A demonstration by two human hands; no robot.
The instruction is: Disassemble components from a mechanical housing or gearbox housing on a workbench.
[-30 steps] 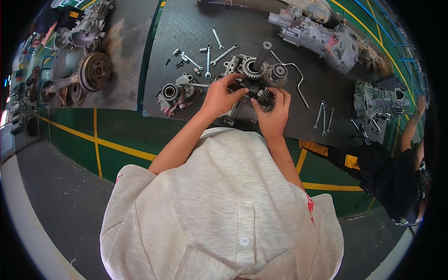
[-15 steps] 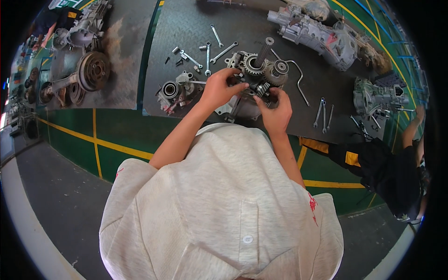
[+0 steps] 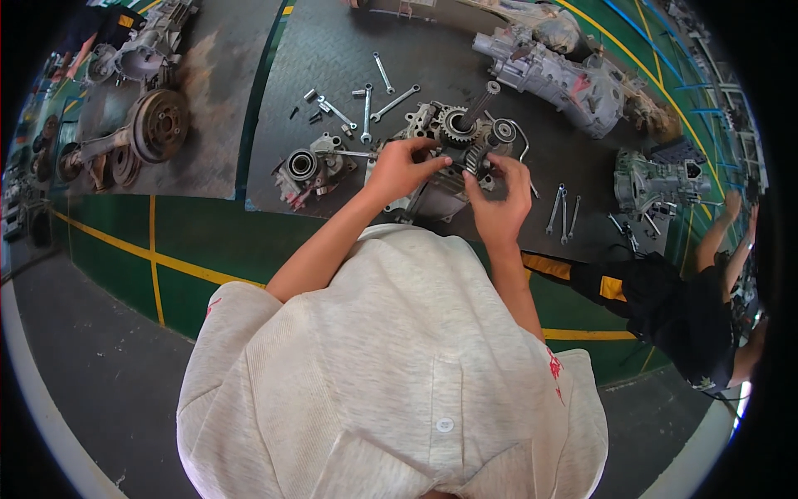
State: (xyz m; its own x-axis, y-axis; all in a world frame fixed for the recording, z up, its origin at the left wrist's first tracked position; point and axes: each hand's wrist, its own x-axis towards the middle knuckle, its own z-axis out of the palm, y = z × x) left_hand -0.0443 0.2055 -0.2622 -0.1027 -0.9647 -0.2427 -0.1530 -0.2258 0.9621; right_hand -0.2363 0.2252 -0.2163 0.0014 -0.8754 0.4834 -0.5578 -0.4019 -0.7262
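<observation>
A partly opened gearbox [image 3: 436,200] stands at the table's near edge in front of me. From it rises a splined shaft [image 3: 480,106] with a toothed gear [image 3: 457,126] around its base, and a second shaft end [image 3: 502,131] shows to the right. My right hand [image 3: 505,195] pinches a small helical gear [image 3: 475,158] between thumb and fingers at the gearbox's near right side. My left hand [image 3: 403,176] is curled in from the left, thumb and index finger closing around a dark part beside that gear; what lies between the tips is mostly hidden.
Left of the gearbox are a housing with a round bearing [image 3: 302,165], several wrenches [image 3: 367,112] and small sockets. A bent bar [image 3: 524,141], more wrenches [image 3: 563,212] and larger gearboxes [image 3: 565,79] lie to the right. A co-worker [image 3: 686,308] stands at the right edge.
The small gear has tipped more upright between my hands, and my right fingers have shifted around it. My left hand stays close beside it. The whole view has shifted slightly.
</observation>
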